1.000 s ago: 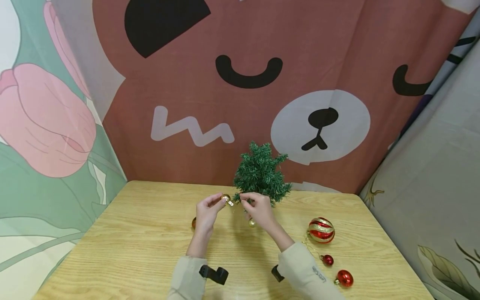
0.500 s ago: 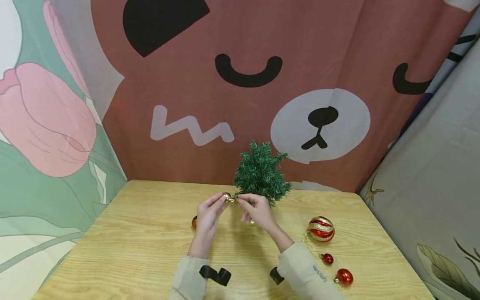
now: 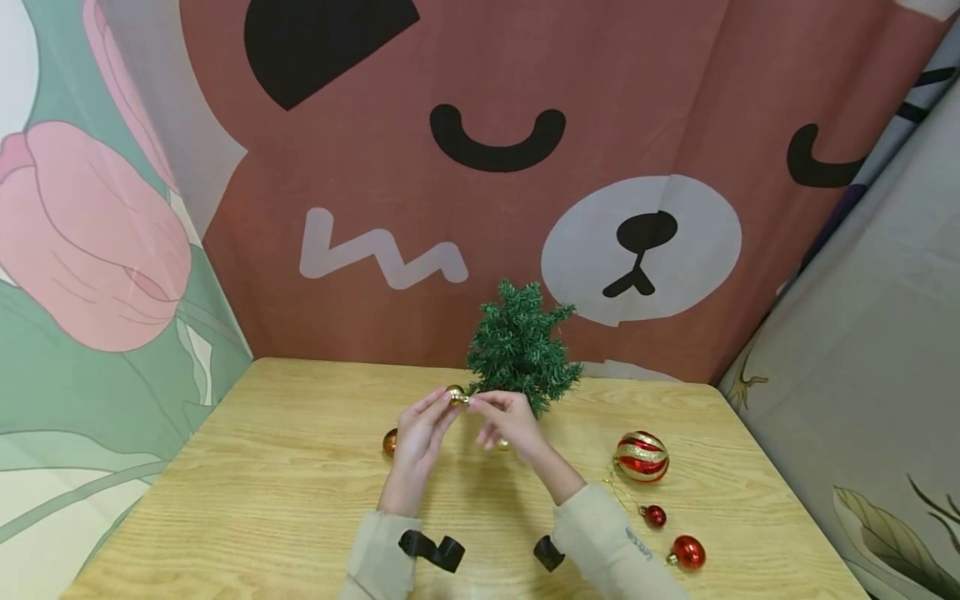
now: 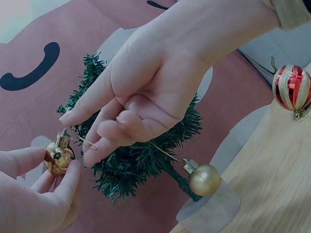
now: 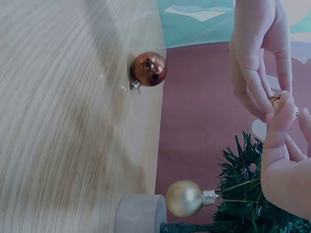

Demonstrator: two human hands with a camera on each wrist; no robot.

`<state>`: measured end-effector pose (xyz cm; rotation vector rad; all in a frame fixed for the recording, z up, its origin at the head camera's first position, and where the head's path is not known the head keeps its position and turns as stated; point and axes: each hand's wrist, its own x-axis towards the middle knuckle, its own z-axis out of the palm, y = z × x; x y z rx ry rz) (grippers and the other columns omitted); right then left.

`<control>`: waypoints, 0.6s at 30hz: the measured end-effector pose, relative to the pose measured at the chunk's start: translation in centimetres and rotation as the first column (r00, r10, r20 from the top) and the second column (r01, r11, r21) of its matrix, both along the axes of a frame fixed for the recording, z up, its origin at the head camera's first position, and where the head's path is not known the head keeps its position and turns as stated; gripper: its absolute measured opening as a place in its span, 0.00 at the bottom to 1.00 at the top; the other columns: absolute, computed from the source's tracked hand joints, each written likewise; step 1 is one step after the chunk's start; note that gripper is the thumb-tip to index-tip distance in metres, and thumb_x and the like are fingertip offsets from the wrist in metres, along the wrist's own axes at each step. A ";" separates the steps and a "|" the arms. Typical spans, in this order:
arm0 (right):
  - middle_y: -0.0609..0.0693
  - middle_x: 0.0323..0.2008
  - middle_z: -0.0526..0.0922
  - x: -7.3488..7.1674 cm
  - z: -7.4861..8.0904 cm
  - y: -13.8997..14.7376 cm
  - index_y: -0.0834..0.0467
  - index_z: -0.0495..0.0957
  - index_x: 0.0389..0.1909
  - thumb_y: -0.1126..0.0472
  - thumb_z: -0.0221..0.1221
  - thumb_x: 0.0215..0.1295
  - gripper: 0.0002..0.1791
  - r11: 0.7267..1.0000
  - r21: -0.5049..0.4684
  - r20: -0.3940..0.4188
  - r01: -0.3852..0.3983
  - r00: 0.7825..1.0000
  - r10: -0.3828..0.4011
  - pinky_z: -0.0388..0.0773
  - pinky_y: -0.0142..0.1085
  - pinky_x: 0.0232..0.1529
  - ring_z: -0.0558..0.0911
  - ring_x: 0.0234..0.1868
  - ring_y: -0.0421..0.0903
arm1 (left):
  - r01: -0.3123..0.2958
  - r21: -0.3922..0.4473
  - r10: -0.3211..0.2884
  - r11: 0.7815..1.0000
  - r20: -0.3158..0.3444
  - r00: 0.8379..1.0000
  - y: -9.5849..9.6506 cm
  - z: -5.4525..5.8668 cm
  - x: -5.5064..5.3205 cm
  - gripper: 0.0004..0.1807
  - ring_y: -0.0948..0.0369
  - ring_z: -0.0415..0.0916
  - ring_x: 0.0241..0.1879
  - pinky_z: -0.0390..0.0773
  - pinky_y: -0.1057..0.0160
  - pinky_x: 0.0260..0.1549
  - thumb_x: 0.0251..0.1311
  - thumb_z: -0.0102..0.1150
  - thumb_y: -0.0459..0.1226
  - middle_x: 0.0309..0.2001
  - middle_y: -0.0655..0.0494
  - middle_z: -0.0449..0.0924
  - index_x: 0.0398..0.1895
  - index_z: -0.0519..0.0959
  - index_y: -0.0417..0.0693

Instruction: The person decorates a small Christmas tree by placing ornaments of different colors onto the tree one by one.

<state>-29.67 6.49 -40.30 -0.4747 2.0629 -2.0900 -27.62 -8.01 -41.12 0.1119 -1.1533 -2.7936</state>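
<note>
My left hand [image 3: 420, 429] pinches a small shiny gold bauble [image 4: 59, 159] between thumb and fingers, its cap turned toward the right hand. Close by the cap is my right hand [image 3: 519, 423]; its thumb and index finger stand apart on either side of a thin gold cord [image 4: 86, 141] that runs from the cap to a fingertip. Behind both hands is a small green artificial Christmas tree [image 3: 521, 346] on a pale round base [image 5: 141, 213]. A matte gold bauble [image 4: 204, 180] hangs by its cord from a low branch, mostly hidden by the right hand in the head view.
A copper-coloured bauble [image 5: 148, 69] lies on the wooden table [image 3: 262, 483], left of the tree. On the right side lie a large red-and-gold striped bauble [image 3: 642, 457], a small dark red bauble [image 3: 655, 517] with cord, and a shiny red bauble [image 3: 687, 552].
My right hand has come down and left from the branches to the bauble's cap. The left hand has shifted slightly right, still pinching the bauble, so the fingertips are now closer together.
</note>
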 end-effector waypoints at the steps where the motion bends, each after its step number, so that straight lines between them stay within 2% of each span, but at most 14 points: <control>1: 0.48 0.25 0.81 0.0 0.0 0.0 0.77 0.72 0.47 0.65 0.56 0.63 0.18 1.000 -0.005 0.004 -0.002 1.000 0.002 0.72 0.26 0.14 0.75 0.12 0.36 | 0.002 0.003 -0.002 1.000 0.001 1.000 0.0 0.0 0.0 0.22 0.62 0.79 0.35 0.74 0.64 0.47 0.61 0.45 0.20 0.38 0.47 0.74 0.56 0.57 0.15; 6: 0.46 0.15 0.76 -0.2 -0.1 -0.2 0.79 0.72 0.45 0.70 0.57 0.60 0.17 1.000 -0.024 -0.004 0.009 1.000 -0.009 0.69 0.25 0.13 0.72 0.10 0.35 | 0.013 0.010 -0.013 1.000 0.009 1.000 0.1 0.1 0.2 0.22 0.63 0.78 0.36 0.74 0.63 0.47 0.61 0.46 0.21 0.37 0.48 0.74 0.57 0.58 0.16; 13: 0.46 0.15 0.74 -0.1 0.0 -0.3 0.76 0.75 0.42 0.68 0.59 0.58 0.15 0.998 -0.026 -0.033 0.062 0.997 -0.063 0.68 0.25 0.12 0.70 0.10 0.35 | 0.034 0.013 -0.034 0.999 -0.010 0.999 0.1 -0.1 0.3 0.18 0.62 0.79 0.35 0.74 0.63 0.47 0.60 0.46 0.20 0.36 0.48 0.76 0.53 0.62 0.17; 18: 0.48 0.17 0.76 -0.1 0.0 -0.4 0.75 0.77 0.41 0.68 0.60 0.58 0.14 0.997 -0.031 -0.070 0.070 0.995 -0.072 0.67 0.26 0.12 0.71 0.10 0.35 | 0.056 -0.020 -0.057 0.998 -0.034 0.998 0.1 -0.4 0.3 0.14 0.61 0.80 0.36 0.75 0.63 0.46 0.59 0.46 0.19 0.36 0.48 0.77 0.48 0.68 0.19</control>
